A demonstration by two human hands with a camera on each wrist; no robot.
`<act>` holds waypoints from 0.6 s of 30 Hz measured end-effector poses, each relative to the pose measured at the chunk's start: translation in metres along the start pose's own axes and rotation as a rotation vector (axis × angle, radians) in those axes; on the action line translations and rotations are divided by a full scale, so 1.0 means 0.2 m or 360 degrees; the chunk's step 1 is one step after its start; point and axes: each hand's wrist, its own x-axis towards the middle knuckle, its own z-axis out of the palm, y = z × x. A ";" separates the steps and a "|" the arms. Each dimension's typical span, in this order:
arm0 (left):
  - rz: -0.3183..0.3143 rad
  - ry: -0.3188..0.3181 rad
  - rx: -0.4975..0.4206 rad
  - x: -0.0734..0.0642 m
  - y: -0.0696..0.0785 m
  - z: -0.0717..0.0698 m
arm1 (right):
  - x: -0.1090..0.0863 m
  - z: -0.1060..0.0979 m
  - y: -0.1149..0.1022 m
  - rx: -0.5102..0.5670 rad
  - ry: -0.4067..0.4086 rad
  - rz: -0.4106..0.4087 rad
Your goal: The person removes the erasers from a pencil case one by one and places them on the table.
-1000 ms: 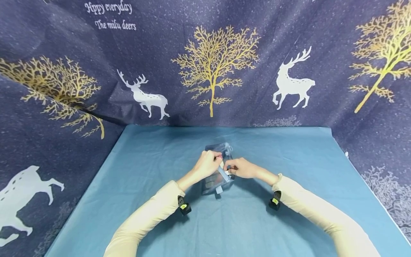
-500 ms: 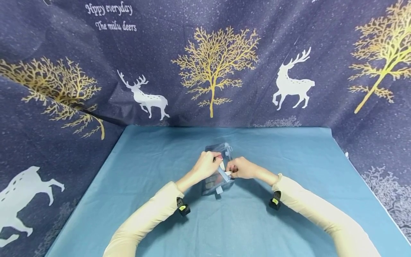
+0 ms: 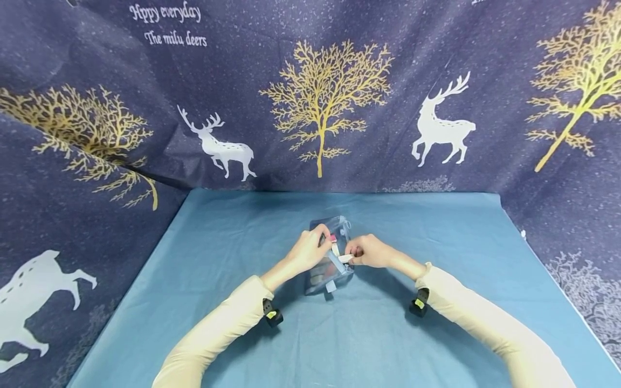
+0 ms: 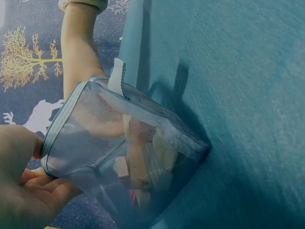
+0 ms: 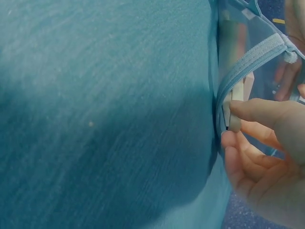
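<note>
A see-through blue mesh pouch (image 3: 324, 268) with a light blue zipped rim lies on the cloth between my hands, its mouth spread apart. My left hand (image 3: 307, 250) pinches the far-left edge of that rim, thumb on one side and fingers on the other in the left wrist view. At the opening, my right hand (image 3: 372, 251) holds a slim white stick-like piece (image 5: 237, 109) between thumb and fingers. Part of the piece still lies inside the mouth. Several beige blocks (image 4: 138, 164) show through the mesh, and a pink-ended piece (image 3: 333, 237) sits near my left fingertips.
A blue cloth (image 3: 310, 334) covers the table. Behind it hangs a dark curtain (image 3: 271, 70) printed with deer and trees. A small white fabric tab (image 3: 331, 286) sticks out from the pouch's near side. A camera is strapped on each wrist.
My right hand has shifted slightly right, and more of the white piece shows at the pouch's mouth. My left hand has drawn back a little left, uncovering more of the pink-ended piece.
</note>
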 end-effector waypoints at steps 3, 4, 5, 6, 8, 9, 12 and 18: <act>0.0017 0.0014 0.0003 0.00 -0.01 0.00 | -0.01 -0.01 0.01 0.0002 0.0038 0.0004; 0.0029 0.0024 0.0004 0.00 -0.02 0.00 | -0.01 -0.02 0.01 -0.0008 0.0052 0.0003; 0.0040 0.0035 0.0006 0.00 -0.02 0.01 | -0.01 -0.02 0.01 -0.0010 0.0068 0.0005; 0.0056 0.0040 0.0003 0.00 -0.03 0.01 | -0.02 -0.03 0.02 -0.0014 0.0083 0.0010; 0.0090 0.0046 0.0004 0.00 -0.03 0.01 | -0.02 -0.04 0.02 -0.0017 0.0117 0.0029; 0.0097 0.0048 0.0004 0.00 -0.04 0.01 | -0.03 -0.04 0.03 -0.0013 0.0131 0.0039; 0.0071 0.0028 -0.0013 0.00 -0.04 0.01 | -0.04 -0.06 0.03 -0.0013 0.0148 0.0085; 0.0014 -0.0003 -0.0033 0.00 -0.04 0.00 | -0.05 -0.08 0.03 -0.0008 0.0141 0.0137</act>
